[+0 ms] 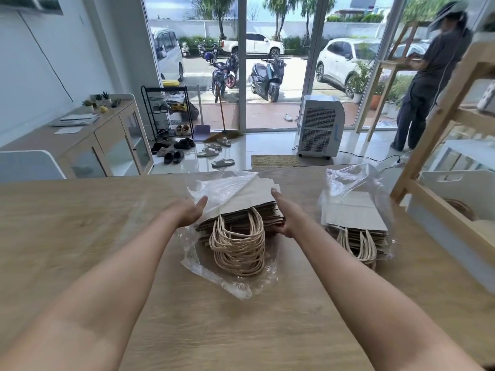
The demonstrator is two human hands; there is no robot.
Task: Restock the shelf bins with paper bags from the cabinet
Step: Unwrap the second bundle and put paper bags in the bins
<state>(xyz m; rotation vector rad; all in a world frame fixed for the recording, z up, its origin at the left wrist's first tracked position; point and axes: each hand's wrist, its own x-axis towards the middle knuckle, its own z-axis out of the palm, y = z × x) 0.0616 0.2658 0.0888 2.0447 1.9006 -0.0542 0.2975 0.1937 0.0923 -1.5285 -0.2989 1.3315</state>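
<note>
A stack of flat brown paper bags (pixel 257 204) with twisted paper handles lies in an opened clear plastic wrap (pixel 227 279) on the wooden table (pixel 80 236). My right hand (pixel 288 218) grips the stack's right edge, thumb on the near side and fingers along the top. My left hand (pixel 187 210) reaches in at the stack's left side with fingers relaxed, touching the plastic. A second wrapped stack of paper bags (pixel 353 215) lies to the right. White shelf bins (pixel 460 194) sit in the wooden shelf unit (pixel 439 124) at far right.
A low cabinet (pixel 107 140) with glass doors stands at the left wall. Beyond the table are shoes, a shoe rack (pixel 168 111), a white air cooler (pixel 320 125) and glass doors. Another person (pixel 428 76) stands at a wooden frame at the back right.
</note>
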